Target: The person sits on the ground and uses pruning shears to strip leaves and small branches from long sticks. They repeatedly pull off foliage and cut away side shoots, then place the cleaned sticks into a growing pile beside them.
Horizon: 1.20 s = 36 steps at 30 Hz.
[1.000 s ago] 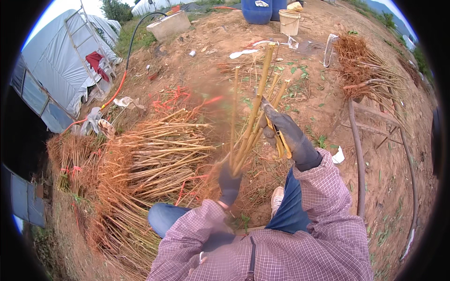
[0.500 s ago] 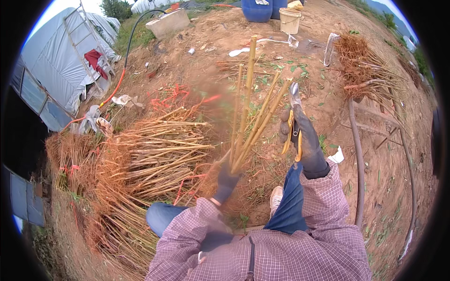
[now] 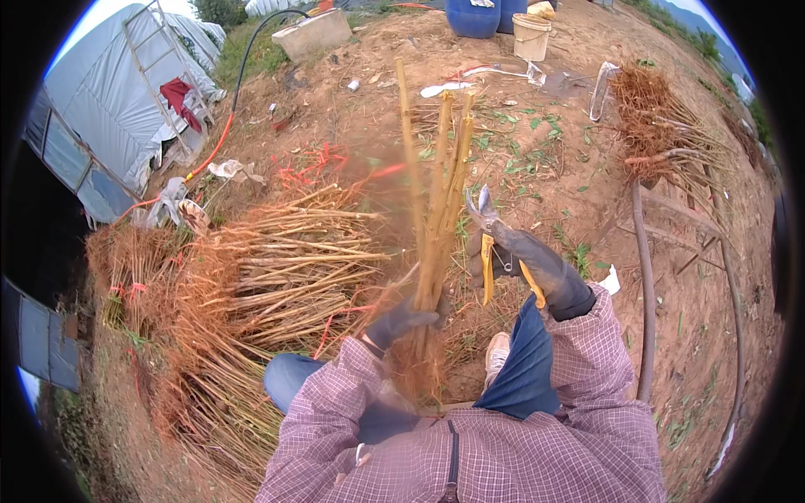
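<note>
Left hand: fingers clamped on stems, roots below | Right hand: fingers round shears | Advised: blades above left fingers

Reddish earth lies in daylight. A ladder stands by a grey tarp shelter — blue barrels well apart.

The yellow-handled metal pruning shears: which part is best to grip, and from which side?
Most likely the two yellow handles of the metal pruning shears, coming from the lower right, where the dark-gloved right hand holds them. They point down and spread apart, with room to squeeze; the grey metal blades point up and stand parted, so that end is better avoided.
</note>
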### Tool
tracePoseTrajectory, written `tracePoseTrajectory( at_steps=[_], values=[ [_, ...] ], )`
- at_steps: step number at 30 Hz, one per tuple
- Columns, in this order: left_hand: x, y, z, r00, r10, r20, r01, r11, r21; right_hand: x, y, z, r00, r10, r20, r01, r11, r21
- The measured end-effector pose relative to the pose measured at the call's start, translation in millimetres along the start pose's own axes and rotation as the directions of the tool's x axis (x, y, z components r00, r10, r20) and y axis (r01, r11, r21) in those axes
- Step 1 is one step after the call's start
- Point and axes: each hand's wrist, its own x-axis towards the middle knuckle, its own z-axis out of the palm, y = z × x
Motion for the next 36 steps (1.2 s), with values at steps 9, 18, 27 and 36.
tracePoseTrajectory(
  at_steps=[9,18,27,36],
  values=[
    [-1,-20,-14,0.967,0.033,-0.254,0.029,0.971,0.236,-10,-5,4,0.988,0.109,0.111,-0.088,0.980,-0.180],
    [20,-54,12,0.543,0.360,-0.759,0.268,0.782,0.563,1,4,13,0.991,0.132,0.025,-0.131,0.991,-0.034],
    [17,-42,28,0.363,0.619,-0.697,0.265,0.649,0.714,33,-10,52,0.940,0.030,-0.340,0.038,0.981,0.192],
    [16,-40,9,0.333,0.688,-0.645,0.412,0.509,0.756,18,12,23,0.945,0.025,-0.327,-0.015,0.999,0.033]
  ],
)
